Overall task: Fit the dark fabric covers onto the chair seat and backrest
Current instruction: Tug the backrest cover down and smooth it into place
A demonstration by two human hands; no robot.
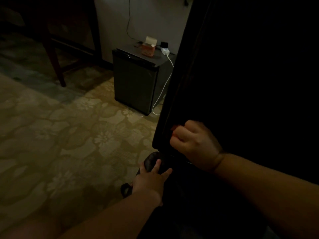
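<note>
Dark fabric cover point(250, 75) hangs upright; right hand point(195, 144) fists its left edge, while left hand point(151, 178) below, fingers curled, grips the armrest point(151, 161).

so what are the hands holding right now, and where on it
The right hand is fisted on the dark fabric cover, near its lower left edge. The left hand grips a dark rounded part below it; what that is cannot be told.
</note>
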